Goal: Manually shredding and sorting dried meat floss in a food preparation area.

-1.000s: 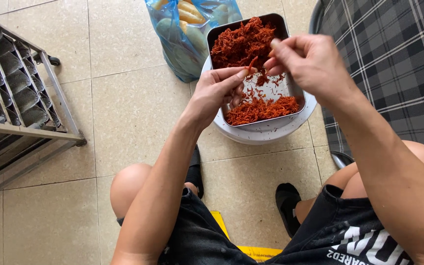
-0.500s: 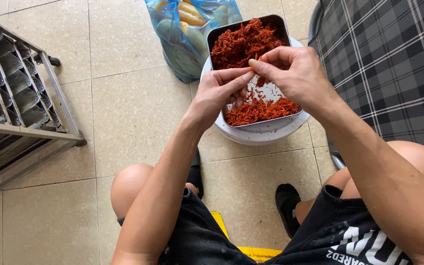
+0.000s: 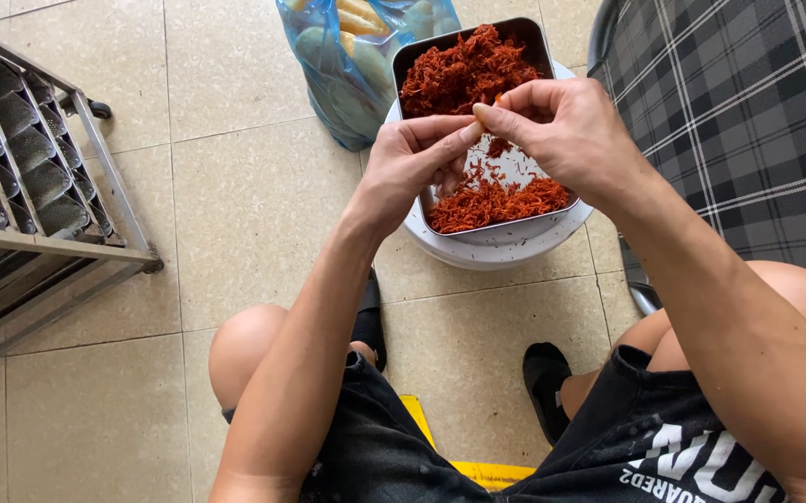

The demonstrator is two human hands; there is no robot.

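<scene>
Both hands meet in a narrow pinching grip above a rectangular metal tray [image 3: 541,42]: the left hand [image 3: 412,168] and the right hand [image 3: 571,140] press thumb and fingertips together on a small orange-red strand between them. That strand is almost wholly covered by the fingers, so its shape is hard to make out.

Shredded red-orange food [image 3: 464,70] fills the far end of the tray, and a thinner heap [image 3: 501,200] lies along the near edge; a bare patch of metal with scattered shreds shows between them, partly hidden behind the hands. Beneath the tray sits a round white plastic container [image 3: 505,247], and only its rim shows around the tray.

A translucent blue plastic bag [image 3: 338,65] stands on the beige tiled floor [image 3: 235,196], just beside the tray's far left corner; pale yellow and green pieces show through it, though what they are cannot be told, and its top is cut off by the frame. At the left, a grey metal rack with scalloped moulds [image 3: 30,186] runs out of view. At the right, a dark plaid fabric [image 3: 729,112] covers something whose form stays hidden.

Bare knees, black shorts and black shoes show below, with a strip of a yellow seat [image 3: 440,447] between the legs, mostly covered.
</scene>
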